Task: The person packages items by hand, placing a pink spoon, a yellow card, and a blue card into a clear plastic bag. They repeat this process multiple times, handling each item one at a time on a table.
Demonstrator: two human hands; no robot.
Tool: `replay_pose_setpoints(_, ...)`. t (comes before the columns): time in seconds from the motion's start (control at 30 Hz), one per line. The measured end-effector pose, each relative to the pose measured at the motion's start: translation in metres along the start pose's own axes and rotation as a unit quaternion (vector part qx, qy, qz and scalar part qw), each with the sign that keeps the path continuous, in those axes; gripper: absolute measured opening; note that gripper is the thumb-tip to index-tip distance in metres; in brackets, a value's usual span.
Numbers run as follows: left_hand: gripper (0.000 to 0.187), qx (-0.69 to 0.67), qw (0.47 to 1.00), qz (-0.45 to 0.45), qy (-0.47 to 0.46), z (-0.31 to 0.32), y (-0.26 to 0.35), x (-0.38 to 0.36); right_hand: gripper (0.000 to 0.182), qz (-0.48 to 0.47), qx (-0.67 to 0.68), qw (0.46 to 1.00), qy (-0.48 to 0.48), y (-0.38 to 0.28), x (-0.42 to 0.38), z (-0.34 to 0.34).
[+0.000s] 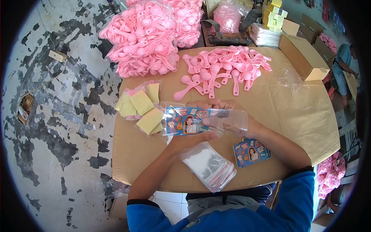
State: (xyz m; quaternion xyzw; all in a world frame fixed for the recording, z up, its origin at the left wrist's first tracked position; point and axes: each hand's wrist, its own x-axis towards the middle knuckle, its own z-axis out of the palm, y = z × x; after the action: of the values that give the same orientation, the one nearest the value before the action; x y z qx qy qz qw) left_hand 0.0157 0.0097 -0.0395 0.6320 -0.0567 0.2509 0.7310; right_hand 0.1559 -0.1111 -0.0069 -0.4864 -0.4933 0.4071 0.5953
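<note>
A blue printed card [187, 121] lies inside a clear plastic bag [235, 119], held level over the middle of the table. My left hand [193, 140] grips its lower edge, thumb pointing right. Behind the bag, my right hand [222, 105] holds the upper edge, its fingers partly seen through the plastic. Below them is a stack of clear bags [210, 164]. More blue cards [251, 152] are piled to its right. Packets with yellow paper [143, 102] lie at the left, and loose pink spoons [228, 65] are heaped beyond my hands.
Large bags of pink spoons [143, 36] stand at the back left of the brown-covered table [305, 116]. An open cardboard box [305, 58] is at the back right. Yellow boxes [273, 17] are stacked behind. Another person [342, 65] is at the far right.
</note>
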Motion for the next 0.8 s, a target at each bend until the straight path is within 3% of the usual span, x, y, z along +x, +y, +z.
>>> replay_pose_setpoints(0.07, 0.062, -0.106, 0.994, -0.011, 0.014, -0.005, -0.005, 0.002, 0.044, 0.029, 0.004, 0.999, -0.031, 0.0, 0.001, -0.007)
replay_pose_setpoints(0.17, 0.056, -0.132, 0.984, 0.003, 0.118, 0.003, 0.015, 0.009, 0.045, 0.062, 0.104, 0.992, -0.046, -0.008, 0.002, -0.021)
replay_pose_setpoints(0.23, 0.051, -0.128, 0.966, 0.012, 0.226, 0.0, 0.01, 0.012, 0.043, 0.052, 0.058, 0.997, -0.026, -0.007, 0.001, -0.025)
replay_pose_setpoints(0.3, 0.045, -0.047, 0.973, 0.028, 0.224, 0.0, 0.006, 0.014, 0.038, 0.022, -0.131, 0.991, 0.009, -0.001, 0.002, -0.028)
replay_pose_setpoints(0.4, 0.038, -0.048, 0.961, -0.001, 0.273, -0.002, 0.007, 0.015, 0.031, 0.079, -0.099, 0.99, 0.052, -0.002, 0.01, -0.048)
replay_pose_setpoints(0.5, 0.037, -0.109, 0.947, -0.016, 0.303, -0.005, 0.009, 0.018, 0.023, -0.037, -0.396, 0.905, 0.149, 0.013, 0.023, -0.08)
replay_pose_setpoints(0.53, 0.037, -0.129, 0.943, -0.012, 0.305, -0.006, 0.009, 0.02, 0.021, -0.102, -0.554, 0.813, 0.149, 0.035, 0.024, -0.098)
replay_pose_setpoints(0.63, 0.04, -0.112, 0.953, -0.016, 0.283, -0.008, 0.005, 0.02, 0.025, -0.12, -0.691, 0.696, 0.152, 0.056, 0.01, -0.103)
replay_pose_setpoints(0.73, 0.043, -0.116, 0.96, -0.035, 0.253, -0.005, 0.01, 0.018, 0.028, -0.017, -0.658, 0.735, 0.16, 0.065, 0.018, -0.11)
replay_pose_setpoints(0.8, 0.044, -0.113, 0.964, -0.037, 0.239, -0.005, 0.01, 0.017, 0.024, -0.006, -0.63, 0.755, 0.181, 0.054, 0.011, -0.106)
